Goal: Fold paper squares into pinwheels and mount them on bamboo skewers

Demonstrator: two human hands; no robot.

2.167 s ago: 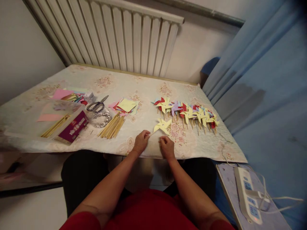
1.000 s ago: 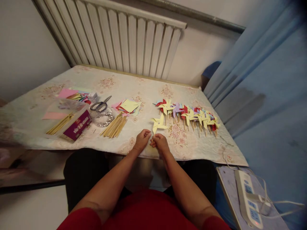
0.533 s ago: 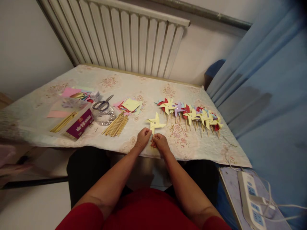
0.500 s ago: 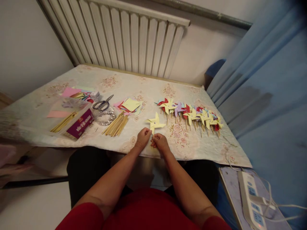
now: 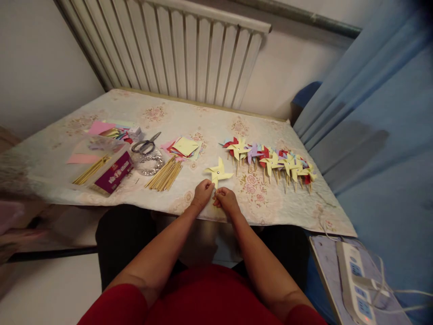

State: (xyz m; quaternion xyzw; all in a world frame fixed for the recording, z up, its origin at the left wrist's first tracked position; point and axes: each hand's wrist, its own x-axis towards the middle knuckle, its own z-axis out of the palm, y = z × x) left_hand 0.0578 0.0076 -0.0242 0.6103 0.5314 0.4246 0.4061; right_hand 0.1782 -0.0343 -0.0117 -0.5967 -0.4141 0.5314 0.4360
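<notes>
Floral tablecloth [image 5: 203,124]; right hand [image 5: 228,200] pinches yellow pinwheel [image 5: 218,172]; left hand [image 5: 202,193] curled alongside, grip unclear.

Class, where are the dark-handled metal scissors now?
In the head view, the scissors are on the left of the floral-covered table, at the far edge of the clear round container of silver pieces, left of the stacked coloured paper.

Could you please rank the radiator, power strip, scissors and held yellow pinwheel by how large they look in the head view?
1. Radiator
2. Power strip
3. Yellow pinwheel and scissors: too alike in size to rank
</notes>
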